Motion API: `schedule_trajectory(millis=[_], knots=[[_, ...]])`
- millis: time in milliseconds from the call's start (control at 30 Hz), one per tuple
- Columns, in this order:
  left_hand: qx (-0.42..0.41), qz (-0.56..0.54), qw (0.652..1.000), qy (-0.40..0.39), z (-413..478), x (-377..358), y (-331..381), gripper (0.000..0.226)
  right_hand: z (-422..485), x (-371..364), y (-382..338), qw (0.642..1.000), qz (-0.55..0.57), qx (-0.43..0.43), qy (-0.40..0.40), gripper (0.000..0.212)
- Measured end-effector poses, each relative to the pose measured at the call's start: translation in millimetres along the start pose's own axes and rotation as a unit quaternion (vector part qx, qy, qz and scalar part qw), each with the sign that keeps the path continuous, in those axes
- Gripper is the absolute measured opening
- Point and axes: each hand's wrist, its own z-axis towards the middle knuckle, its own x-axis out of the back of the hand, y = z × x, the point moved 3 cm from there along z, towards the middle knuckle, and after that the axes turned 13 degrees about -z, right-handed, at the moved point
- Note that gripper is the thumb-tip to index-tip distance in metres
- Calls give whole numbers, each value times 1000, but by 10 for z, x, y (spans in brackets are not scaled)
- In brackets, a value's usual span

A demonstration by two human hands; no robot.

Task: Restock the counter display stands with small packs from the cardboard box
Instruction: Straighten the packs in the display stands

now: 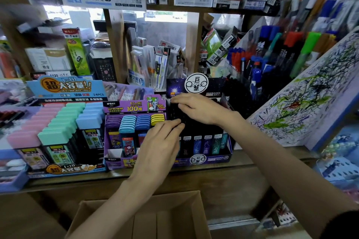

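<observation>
Right hand [196,109] on packs [174,112] (巨蟹 stand [196,83])

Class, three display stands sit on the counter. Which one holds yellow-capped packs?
The middle purple stand; only its rightmost row is yellow.

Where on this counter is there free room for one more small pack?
The purple Ultraman stand has an empty front-left slot, before its purple packs. A narrow bare counter strip runs before the stands. Behind them pen boxes crowd; the left hand and right hand cover the dark stand.
</observation>
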Motion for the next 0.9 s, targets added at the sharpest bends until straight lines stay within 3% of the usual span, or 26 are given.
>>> schedule_trajectory(millis=[167,267,400,467,667,900], knots=[[9,-8,1000,-2,-25,-23,21,43,-3,-14,-42,1000,1,-17,11,37],[12,-9,1000,-5,-27,-1,39,42,-38,64,-38,998,64,-23,-5,36],[12,-3,1000,-10,-33,28,51,42,-307,209,206,986,108,-99,79,32],[12,5,1000,-9,-33,30,59,42,-444,170,305,986,87,-122,77,31],[-89,40,994,-52,-5,-119,200,42,-458,33,335,991,34,-123,49,34],[-89,64,991,-80,87,-221,180,46,-892,179,279,987,85,-101,87,44]])
